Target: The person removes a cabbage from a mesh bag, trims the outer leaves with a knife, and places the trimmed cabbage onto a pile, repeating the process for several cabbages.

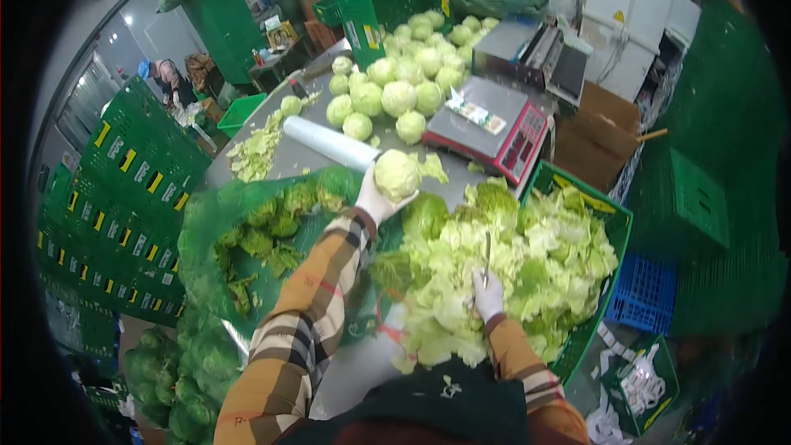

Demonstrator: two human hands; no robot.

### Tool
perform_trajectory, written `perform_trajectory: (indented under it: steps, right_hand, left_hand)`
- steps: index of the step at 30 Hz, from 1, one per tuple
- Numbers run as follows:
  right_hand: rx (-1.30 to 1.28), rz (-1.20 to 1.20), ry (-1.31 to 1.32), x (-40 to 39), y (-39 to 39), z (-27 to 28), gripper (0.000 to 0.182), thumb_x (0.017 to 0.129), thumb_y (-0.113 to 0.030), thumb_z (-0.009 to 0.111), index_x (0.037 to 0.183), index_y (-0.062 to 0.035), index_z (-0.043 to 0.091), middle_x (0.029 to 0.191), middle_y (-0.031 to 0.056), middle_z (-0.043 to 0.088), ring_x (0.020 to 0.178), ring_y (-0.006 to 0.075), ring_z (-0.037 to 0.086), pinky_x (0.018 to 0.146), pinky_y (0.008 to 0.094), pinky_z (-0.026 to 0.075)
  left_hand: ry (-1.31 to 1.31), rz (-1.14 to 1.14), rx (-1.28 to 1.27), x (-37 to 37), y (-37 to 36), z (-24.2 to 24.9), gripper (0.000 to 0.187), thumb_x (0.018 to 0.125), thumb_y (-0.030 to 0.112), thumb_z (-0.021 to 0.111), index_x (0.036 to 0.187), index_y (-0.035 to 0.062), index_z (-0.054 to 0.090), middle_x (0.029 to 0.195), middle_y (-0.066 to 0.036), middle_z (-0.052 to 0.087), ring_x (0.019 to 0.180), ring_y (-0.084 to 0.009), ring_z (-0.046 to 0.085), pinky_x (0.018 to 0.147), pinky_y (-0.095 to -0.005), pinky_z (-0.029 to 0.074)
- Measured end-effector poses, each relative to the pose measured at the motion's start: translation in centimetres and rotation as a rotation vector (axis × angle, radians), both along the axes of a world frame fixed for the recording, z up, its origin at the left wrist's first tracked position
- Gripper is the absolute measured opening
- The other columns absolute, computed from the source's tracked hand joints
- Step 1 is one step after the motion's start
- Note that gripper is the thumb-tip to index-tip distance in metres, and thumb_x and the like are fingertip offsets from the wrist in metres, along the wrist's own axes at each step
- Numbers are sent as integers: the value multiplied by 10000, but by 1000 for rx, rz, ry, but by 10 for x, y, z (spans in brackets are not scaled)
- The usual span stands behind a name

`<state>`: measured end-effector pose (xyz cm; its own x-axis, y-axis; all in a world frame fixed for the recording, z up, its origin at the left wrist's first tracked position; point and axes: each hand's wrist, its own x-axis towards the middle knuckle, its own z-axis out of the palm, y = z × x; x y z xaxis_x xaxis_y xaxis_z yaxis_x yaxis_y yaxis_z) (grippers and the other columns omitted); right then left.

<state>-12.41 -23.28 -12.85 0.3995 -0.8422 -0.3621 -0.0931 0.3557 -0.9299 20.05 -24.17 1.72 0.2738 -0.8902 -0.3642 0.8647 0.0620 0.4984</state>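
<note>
Green crate (628,235) of loose leaves (568,255), left hand (381,200) around cabbage (397,175).

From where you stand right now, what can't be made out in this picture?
All in the head view:
- Most fingers of the left hand: behind the cabbage it holds.
- The handle of the thin blade: covered by the right hand.
- The readout of the red scale: too small and blurred.
- The bottom of the green crate: under loose leaves.
- What the distant person handles: too small.
</note>
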Motion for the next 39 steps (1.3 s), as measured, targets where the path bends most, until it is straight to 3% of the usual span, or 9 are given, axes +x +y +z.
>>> perform_trajectory:
  steps: [6,9,11,12,13,20,30,34,39]
  right_hand:
    - [10,-5,-11,-3,-3,9,190,961,-211,576,1026,-32,565,647,30,505,379,194,569,335,301,422]
    - [28,3,15,-2,-7,9,178,964,-196,567,1015,-26,564,627,41,522,379,188,569,339,298,425]
    - [26,16,45,-2,-6,9,174,968,-187,558,1014,-20,565,610,51,537,382,177,565,342,295,425]
    - [-16,-3,47,-2,-6,10,161,959,-180,568,987,-22,583,646,34,539,430,148,545,352,295,428]
    - [-59,-19,49,-2,-6,11,151,950,-173,579,960,-24,600,682,17,541,477,119,526,361,295,431]
    - [-164,11,95,-2,-4,16,157,961,-179,560,948,-27,597,650,-13,484,458,94,476,368,254,386]
    - [-73,64,100,-5,-14,-2,149,979,-226,521,998,-79,536,615,22,484,361,158,502,288,275,342]
    - [-53,53,133,-3,-14,4,99,974,-164,507,975,-68,529,638,5,455,354,147,469,319,274,377]
    - [-25,55,147,0,-9,16,123,984,-215,482,1012,-103,524,638,9,470,356,141,464,259,271,318]
  left_hand:
    - [30,267,-169,106,-134,60,643,953,479,547,1465,179,298,1472,-165,362,1309,-345,427,996,-491,445]
    - [-583,276,-256,66,-131,81,501,955,396,575,1352,145,404,1386,-144,429,1215,-304,500,927,-399,489]
    - [-1833,189,-138,59,-103,28,398,951,336,594,1253,89,513,1221,-122,564,1081,-236,580,892,-353,497]
    - [-865,21,-13,9,-67,55,386,933,283,630,1216,30,563,1055,-98,644,947,-184,612,873,-320,501]
    - [-1358,63,15,-2,-41,30,471,915,277,655,1272,-4,533,1026,-109,670,947,-158,615,881,-289,493]
    - [-1907,615,597,-30,185,-51,284,817,148,680,1073,65,588,960,-119,603,913,-316,557,806,-427,463]
    - [-1181,835,1364,89,392,-127,379,819,291,712,1055,12,612,880,-131,668,821,-262,644,775,-366,503]
    - [-1594,991,1564,134,429,-117,347,862,261,644,1096,9,598,1008,-196,666,965,-366,629,857,-424,490]
    - [-1296,867,1834,158,466,-99,501,864,390,617,1186,8,592,1094,-245,643,1058,-400,598,905,-470,470]
